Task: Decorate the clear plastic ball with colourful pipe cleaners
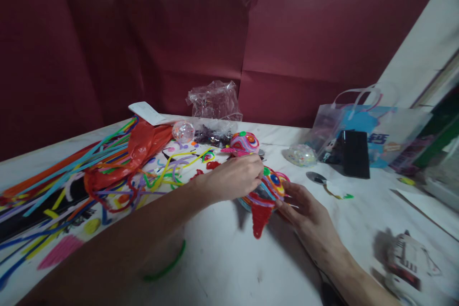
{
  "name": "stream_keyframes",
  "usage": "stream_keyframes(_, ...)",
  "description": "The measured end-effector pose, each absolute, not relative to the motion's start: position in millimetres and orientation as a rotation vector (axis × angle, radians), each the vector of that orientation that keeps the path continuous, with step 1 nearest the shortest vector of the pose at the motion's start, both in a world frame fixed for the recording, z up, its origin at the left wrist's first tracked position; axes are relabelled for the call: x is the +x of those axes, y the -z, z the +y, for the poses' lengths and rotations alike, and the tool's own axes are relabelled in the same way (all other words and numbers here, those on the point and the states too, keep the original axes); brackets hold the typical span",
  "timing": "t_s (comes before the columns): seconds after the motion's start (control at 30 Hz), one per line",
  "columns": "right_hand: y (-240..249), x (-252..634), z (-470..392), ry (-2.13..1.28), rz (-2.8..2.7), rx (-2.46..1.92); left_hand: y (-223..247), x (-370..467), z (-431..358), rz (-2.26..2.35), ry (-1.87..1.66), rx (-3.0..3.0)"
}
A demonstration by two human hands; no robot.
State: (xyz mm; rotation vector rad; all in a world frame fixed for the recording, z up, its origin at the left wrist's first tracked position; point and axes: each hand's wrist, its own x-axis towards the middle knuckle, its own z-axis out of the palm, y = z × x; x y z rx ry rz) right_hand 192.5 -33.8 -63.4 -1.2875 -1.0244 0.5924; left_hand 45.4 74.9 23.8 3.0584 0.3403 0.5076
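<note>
A round, fish-like craft figure wound in coloured pipe cleaners [275,180] is between my hands, just over the white table. It has a blue and orange eye ring and a red fin [261,220] pointing down. My right hand [304,205] grips its right side with thumb and fingers. My left hand [238,177] is closed in a pinch at its top left; whatever lies between the fingertips is hidden. Behind my left hand stands a similar pink striped figure [247,140] with an orange eye and a green dot.
Loose pipe cleaners [82,153] and a red plastic wrapper [145,138] cover the left side. At the back are a clear ball [183,132] and a crumpled clear bag [217,100]. A dotted ball [301,155], a black phone [355,154] and a printed carrier bag [387,129] stand right.
</note>
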Motion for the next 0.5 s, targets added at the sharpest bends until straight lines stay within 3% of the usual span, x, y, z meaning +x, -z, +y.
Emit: stream_keyframes(0.5,59.8,191.6,-31.7,-0.645,-0.973,-1.256,-21.7,52.1,79.9,0.497,-0.567,2.856)
